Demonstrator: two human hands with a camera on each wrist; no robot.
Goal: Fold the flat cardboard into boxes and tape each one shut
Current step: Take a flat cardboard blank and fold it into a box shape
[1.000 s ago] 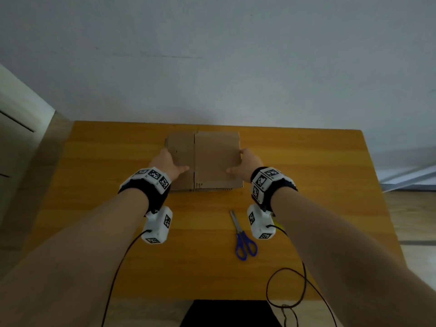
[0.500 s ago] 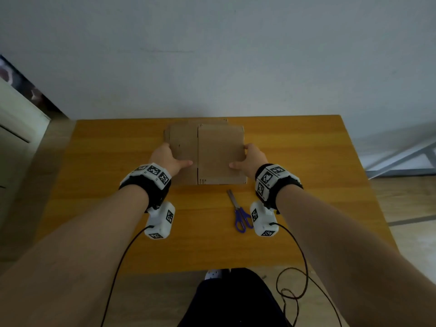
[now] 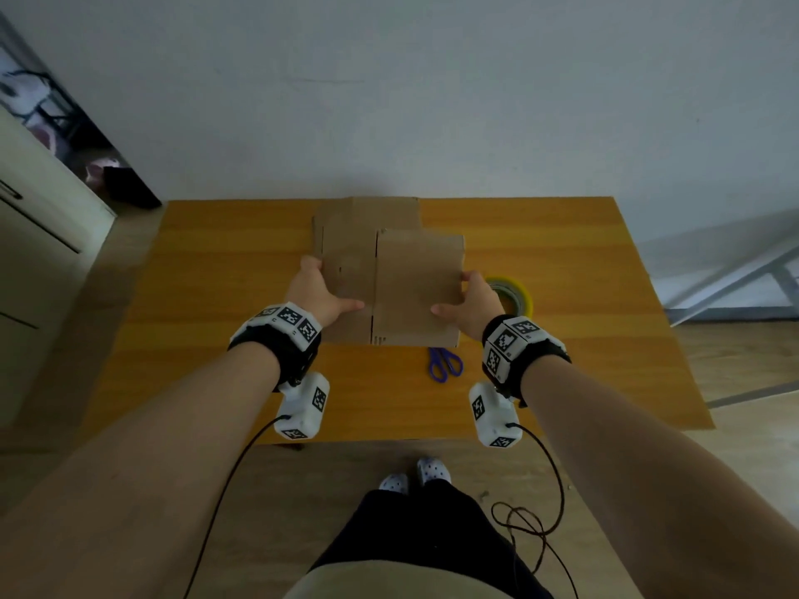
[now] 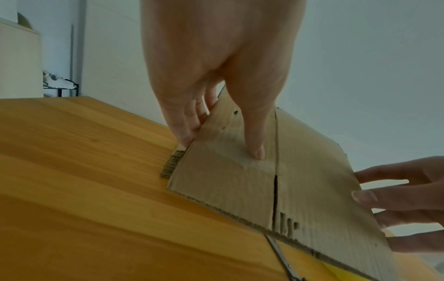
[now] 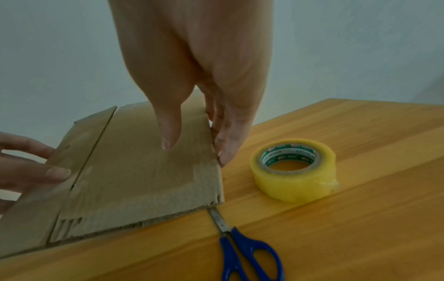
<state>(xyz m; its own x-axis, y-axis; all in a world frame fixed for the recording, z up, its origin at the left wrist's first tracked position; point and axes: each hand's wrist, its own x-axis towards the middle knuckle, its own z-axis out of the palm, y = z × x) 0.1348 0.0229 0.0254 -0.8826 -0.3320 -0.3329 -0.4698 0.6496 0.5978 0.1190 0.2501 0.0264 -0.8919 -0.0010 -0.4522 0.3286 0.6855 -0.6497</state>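
while both hands pinch the top cardboard sheet (image 3: 391, 283) off the stack (image 3: 367, 218) at mid-bench (image 3: 216, 274), nothing is folded or taped yet. left hand (image 3: 318, 294) grips the left edge, thumb on top, fingers under. right hand (image 3: 469, 302) grips the right edge the same way. the sheet is tilted, near edge low, just above the scissors (image 3: 445, 364).

risks, my read:
- near edge could drag across the scissor blades and knock them, since it hangs right over them.
- a second sheet may come up with it; the left wrist view shows layered edges under the left fingers (image 4: 185, 133).
- squeezing the sides to open it could buckle a panel instead of the creases if the pressure is uneven.
- the tape roll (image 3: 516, 296) sits just beside the right hand; a swing out could bump it.

hard to tell:
- how many sheets are in the stack.
- fingers under the sheet are mostly hidden.
- scissor blades partly covered by the sheet in the head view.
- loose end of the tape not clearly visible.
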